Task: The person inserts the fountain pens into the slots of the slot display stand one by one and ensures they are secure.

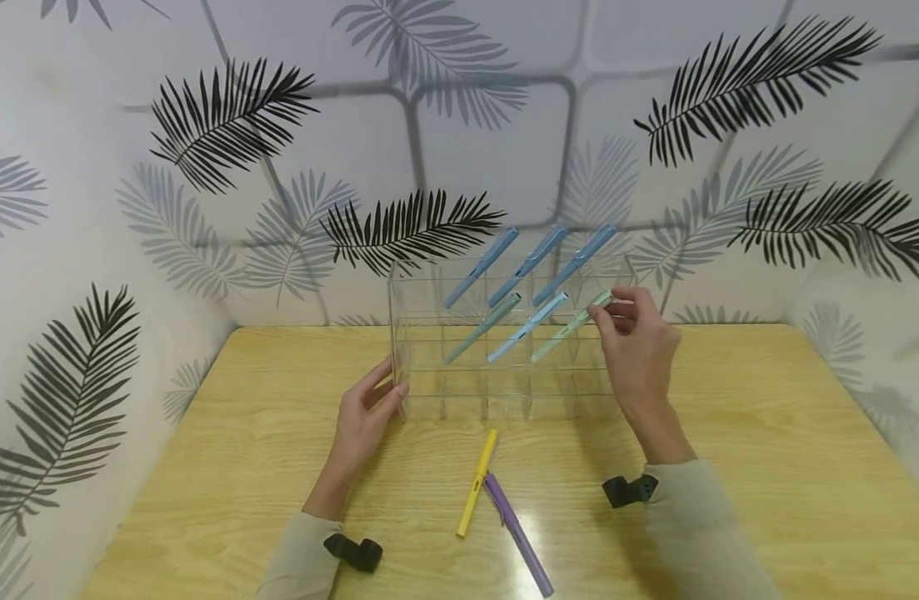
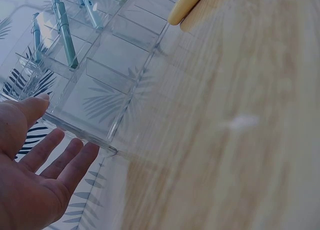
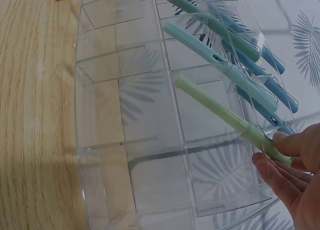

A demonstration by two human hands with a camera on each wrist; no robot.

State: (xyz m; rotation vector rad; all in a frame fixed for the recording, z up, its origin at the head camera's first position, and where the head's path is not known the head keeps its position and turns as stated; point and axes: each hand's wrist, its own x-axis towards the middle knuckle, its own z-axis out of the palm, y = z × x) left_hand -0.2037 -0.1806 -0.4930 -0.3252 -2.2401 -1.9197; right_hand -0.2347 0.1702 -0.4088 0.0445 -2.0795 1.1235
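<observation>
My right hand (image 1: pixel 639 346) pinches the cap end of a light green pen (image 3: pixel 215 104), which leans in the middle tier of a clear acrylic pen rack (image 1: pixel 422 383). Beside that pen, a light blue pen (image 3: pixel 220 64) and a dark green pen (image 3: pixel 210 22) lean in the same tier. Three blue pens (image 1: pixel 571 267) fill slots in the tier above. At the rack's left side, my left hand (image 2: pixel 37 175) touches the edge with its fingers nearly straight, the thumb apart from them.
A yellow pen (image 1: pixel 477 483) and a purple pen (image 1: pixel 521 537) lie on the wooden table (image 1: pixel 264 467) in front of the rack, their ends close together. Behind stands a wall covering with a leaf pattern (image 1: pixel 489 158).
</observation>
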